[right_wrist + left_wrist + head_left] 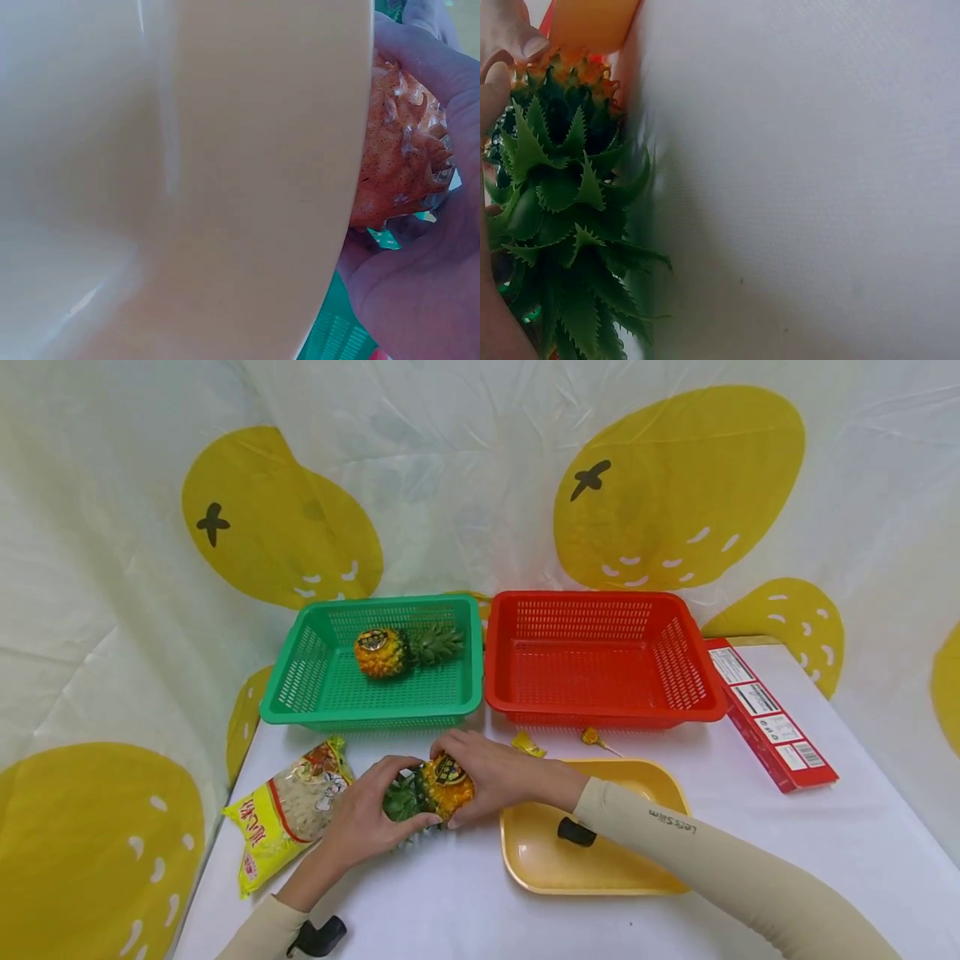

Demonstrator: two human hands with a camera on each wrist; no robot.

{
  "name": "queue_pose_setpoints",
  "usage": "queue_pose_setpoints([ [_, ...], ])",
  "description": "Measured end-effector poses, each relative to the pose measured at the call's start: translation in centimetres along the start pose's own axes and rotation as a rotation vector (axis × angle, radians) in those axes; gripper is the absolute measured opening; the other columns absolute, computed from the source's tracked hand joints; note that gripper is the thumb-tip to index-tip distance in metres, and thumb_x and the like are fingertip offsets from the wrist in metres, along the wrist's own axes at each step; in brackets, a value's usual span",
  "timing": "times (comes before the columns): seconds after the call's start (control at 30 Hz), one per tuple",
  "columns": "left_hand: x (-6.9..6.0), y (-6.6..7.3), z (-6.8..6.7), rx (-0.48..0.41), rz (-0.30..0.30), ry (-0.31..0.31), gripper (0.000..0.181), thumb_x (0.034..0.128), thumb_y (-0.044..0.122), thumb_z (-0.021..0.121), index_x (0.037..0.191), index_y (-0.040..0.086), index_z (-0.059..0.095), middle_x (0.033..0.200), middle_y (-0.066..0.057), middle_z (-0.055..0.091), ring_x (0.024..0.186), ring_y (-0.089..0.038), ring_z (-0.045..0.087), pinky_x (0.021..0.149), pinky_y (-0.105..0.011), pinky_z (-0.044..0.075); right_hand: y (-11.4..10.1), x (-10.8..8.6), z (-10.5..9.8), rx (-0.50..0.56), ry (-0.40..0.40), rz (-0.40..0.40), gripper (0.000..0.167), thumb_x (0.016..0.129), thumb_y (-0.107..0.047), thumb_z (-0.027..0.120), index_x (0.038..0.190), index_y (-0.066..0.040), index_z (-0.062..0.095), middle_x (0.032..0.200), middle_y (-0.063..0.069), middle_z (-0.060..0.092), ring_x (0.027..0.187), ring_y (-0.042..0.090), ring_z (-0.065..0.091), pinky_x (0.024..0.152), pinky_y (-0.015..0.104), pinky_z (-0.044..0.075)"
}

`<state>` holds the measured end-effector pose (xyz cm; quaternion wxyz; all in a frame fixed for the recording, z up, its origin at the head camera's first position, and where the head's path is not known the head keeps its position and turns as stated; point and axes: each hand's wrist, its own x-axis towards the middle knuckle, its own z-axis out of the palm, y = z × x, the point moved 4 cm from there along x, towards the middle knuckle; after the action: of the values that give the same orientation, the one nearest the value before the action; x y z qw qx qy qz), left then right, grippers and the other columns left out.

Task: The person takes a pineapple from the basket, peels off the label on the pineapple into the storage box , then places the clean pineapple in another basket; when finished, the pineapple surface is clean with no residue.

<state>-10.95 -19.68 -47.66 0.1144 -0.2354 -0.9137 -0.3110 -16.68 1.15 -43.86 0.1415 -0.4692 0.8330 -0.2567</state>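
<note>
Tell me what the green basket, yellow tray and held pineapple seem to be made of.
Green basket: probably molded plastic with a slight sheen; its walls are evenly slotted.
Yellow tray: likely smooth, glossy plastic; light glints along its curved inside.
Held pineapple: apparently real fruit, with bumpy, shiny skin and toothed leaves, though a plastic imitation can't be ruled out.

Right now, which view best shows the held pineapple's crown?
Left wrist: the crown appears close up, its serrated leaves distinct. Head shows it small, partly behind the left hand; right wrist shows at most a green sliver.
</note>
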Motion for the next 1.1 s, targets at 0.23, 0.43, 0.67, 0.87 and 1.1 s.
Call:
queue_pose_setpoints([
  [0.23, -0.6, 0.1, 0.3, -0.004, 0.014, -0.018, 0.081, 0.0801, 0.061, 0.089, 0.144, 0.019, 0.061, 0.133, 0.005, 0.066, 0.12, -0.018, 0.064, 0.094, -0.046, 0.057, -0.1, -0.5, 0.3, 0.02, -0.017, 0.015, 0.085, 0.081, -0.045, 0.093, 0.144, -0.013, 0.047, 0.139, 0.002, 0.051, 0.122, 0.015, 0.05, 0.103, 0.03, 0.049],
  [0.43, -0.8, 0.2, 0.5, 0.007, 0.003, -0.032, 0.085, 0.0809, 0.06, 0.088, 0.15, 0.02, 0.059, 0.135, 0.003, 0.066, 0.122, -0.019, 0.063, 0.096, -0.048, 0.056, -0.2, -0.7, 0.2, 0.03, -0.03, 0.0, 0.087, 0.082, -0.045, 0.092, 0.147, -0.012, 0.046, 0.141, 0.002, 0.05, 0.125, 0.014, 0.048, 0.106, 0.031, 0.046],
  [0.67, -0.5, 0.2, 0.4, 0.019, -0.018, -0.056, 0.087, 0.0801, 0.061, 0.088, 0.152, 0.023, 0.058, 0.135, 0.002, 0.067, 0.121, -0.019, 0.063, 0.095, -0.047, 0.056, 0.0, -0.8, -0.5, 0.069, -0.031, 0.0, 0.089, 0.083, -0.048, 0.09, 0.15, -0.01, 0.045, 0.146, 0.003, 0.048, 0.127, 0.015, 0.047, 0.107, 0.033, 0.046],
  [0.87, -0.3, 0.1, 0.2, 0.021, -0.028, -0.061, 0.087, 0.079, 0.062, 0.089, 0.151, 0.025, 0.059, 0.135, 0.002, 0.068, 0.12, -0.02, 0.064, 0.094, -0.047, 0.057, 0.1, -0.9, -1.9, 0.067, -0.005, 0.032, 0.082, 0.089, -0.057, 0.081, 0.15, -0.014, 0.049, 0.146, 0.002, 0.051, 0.127, 0.015, 0.048, 0.104, 0.035, 0.049],
  [1.1, -0.2, -0.1, 0.2, 0.025, -0.027, -0.063, 0.086, 0.0792, 0.063, 0.088, 0.151, 0.026, 0.058, 0.133, 0.001, 0.069, 0.115, -0.021, 0.066, 0.091, -0.047, 0.058, 0.1, -0.9, -3.7, 0.083, 0.086, 0.015, 0.058, 0.099, -0.048, 0.074, 0.142, -0.013, 0.061, 0.137, 0.0, 0.059, 0.123, 0.02, 0.056, 0.104, 0.039, 0.049],
])
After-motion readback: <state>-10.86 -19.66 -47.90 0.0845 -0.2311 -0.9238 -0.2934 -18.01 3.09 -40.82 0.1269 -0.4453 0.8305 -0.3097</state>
